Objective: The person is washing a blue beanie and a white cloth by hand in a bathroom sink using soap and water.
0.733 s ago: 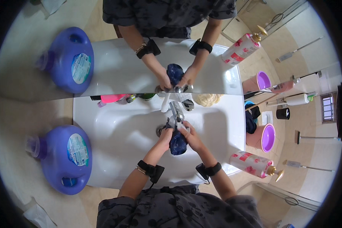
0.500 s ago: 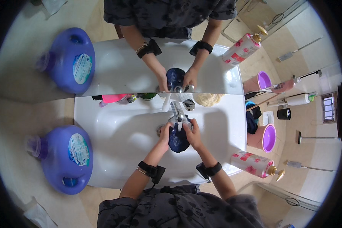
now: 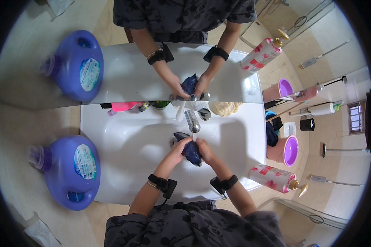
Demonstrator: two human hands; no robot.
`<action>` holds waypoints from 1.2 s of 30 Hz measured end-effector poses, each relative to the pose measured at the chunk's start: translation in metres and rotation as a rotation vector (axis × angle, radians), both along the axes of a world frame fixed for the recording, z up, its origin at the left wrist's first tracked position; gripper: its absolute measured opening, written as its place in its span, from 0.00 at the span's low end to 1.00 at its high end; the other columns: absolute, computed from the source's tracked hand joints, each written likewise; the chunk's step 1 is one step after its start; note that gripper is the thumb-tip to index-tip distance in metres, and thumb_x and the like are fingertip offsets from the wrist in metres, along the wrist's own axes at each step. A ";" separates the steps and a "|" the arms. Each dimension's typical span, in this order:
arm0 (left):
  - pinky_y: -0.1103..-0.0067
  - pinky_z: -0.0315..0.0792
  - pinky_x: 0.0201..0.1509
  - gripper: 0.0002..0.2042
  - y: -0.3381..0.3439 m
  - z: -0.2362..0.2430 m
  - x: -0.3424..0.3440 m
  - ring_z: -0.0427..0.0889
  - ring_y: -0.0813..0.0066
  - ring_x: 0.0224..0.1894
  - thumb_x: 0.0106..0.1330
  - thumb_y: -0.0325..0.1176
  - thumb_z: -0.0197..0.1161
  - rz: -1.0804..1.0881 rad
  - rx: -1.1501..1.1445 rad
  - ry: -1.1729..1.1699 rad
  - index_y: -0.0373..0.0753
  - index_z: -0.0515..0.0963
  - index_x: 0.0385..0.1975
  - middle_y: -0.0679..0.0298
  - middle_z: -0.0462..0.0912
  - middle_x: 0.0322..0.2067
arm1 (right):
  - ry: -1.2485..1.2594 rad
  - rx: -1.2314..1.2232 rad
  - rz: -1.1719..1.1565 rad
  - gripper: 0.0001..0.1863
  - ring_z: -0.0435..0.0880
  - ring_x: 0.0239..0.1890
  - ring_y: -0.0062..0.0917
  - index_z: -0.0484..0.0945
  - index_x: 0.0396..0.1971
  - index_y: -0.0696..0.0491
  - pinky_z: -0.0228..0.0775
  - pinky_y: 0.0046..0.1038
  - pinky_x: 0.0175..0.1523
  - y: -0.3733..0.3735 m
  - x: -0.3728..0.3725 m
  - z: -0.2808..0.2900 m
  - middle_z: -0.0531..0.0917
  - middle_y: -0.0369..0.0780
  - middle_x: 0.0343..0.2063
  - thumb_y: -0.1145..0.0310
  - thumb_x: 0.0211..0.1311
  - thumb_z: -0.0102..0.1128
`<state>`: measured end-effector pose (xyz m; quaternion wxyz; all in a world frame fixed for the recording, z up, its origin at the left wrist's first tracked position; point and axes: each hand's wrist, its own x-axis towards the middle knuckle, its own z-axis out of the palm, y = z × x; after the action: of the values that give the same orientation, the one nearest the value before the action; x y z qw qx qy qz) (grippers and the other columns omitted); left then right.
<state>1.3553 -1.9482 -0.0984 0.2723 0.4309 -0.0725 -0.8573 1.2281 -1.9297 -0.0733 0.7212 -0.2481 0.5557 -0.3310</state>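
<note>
In the white sink [image 3: 115, 156], my left hand [image 3: 177, 150] and my right hand [image 3: 205, 150] grip a wet dark blue cloth [image 3: 191, 152] from either side, thumbs toward its upper part. A stream of water runs from the chrome faucet [image 3: 192, 120] down onto it, close by my fingers. Behind the cloth, the metal drain is partly covered. A pale yellow bath puff [image 3: 222, 109] and a pink item [image 3: 123, 106] sit along the back of the sink. The mirror above repeats my arms and the cloth.
A large purple detergent jug [image 3: 66, 181] stands at the left of the sink. A pink-patterned pump bottle [image 3: 272, 178] is at the right. Beyond it are a pink-and-purple bucket [image 3: 282, 150], dark cloth [image 3: 272, 133], a black bin [image 3: 307, 124] and long poles.
Both hands and the cloth have drawn slightly downward from the spout, and the water stream shows more. The cloth has changed shape, now bunched with a flap toward the upper left.
</note>
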 end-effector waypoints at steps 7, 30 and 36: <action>0.78 0.71 0.33 0.14 -0.010 0.015 0.011 0.75 0.70 0.28 0.44 0.23 0.51 0.503 0.030 -0.227 0.38 0.68 0.35 0.61 0.74 0.30 | 0.109 -0.131 -0.060 0.24 0.70 0.41 0.20 0.62 0.47 0.60 0.62 0.20 0.44 0.009 -0.001 0.002 0.72 0.40 0.38 0.56 0.58 0.46; 0.78 0.70 0.37 0.13 -0.012 0.007 0.012 0.75 0.73 0.34 0.51 0.32 0.58 0.127 -0.066 -0.204 0.38 0.69 0.36 0.65 0.74 0.31 | 0.973 -0.601 0.112 0.15 0.75 0.30 0.20 0.72 0.32 0.60 0.65 0.21 0.37 -0.023 -0.033 0.054 0.77 0.37 0.25 0.62 0.56 0.50; 0.79 0.69 0.37 0.19 -0.008 0.006 0.008 0.74 0.74 0.33 0.42 0.29 0.64 0.200 -0.113 -0.310 0.36 0.70 0.36 0.63 0.75 0.31 | 0.238 -0.437 -0.094 0.18 0.66 0.22 0.15 0.68 0.16 0.57 0.59 0.18 0.29 -0.051 -0.007 0.152 0.70 0.34 0.16 0.61 0.60 0.44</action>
<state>1.3637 -1.9566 -0.0923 0.3655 0.5467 -0.1186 -0.7440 1.2215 -1.9807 0.0787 0.5640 -0.4091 0.5627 -0.4448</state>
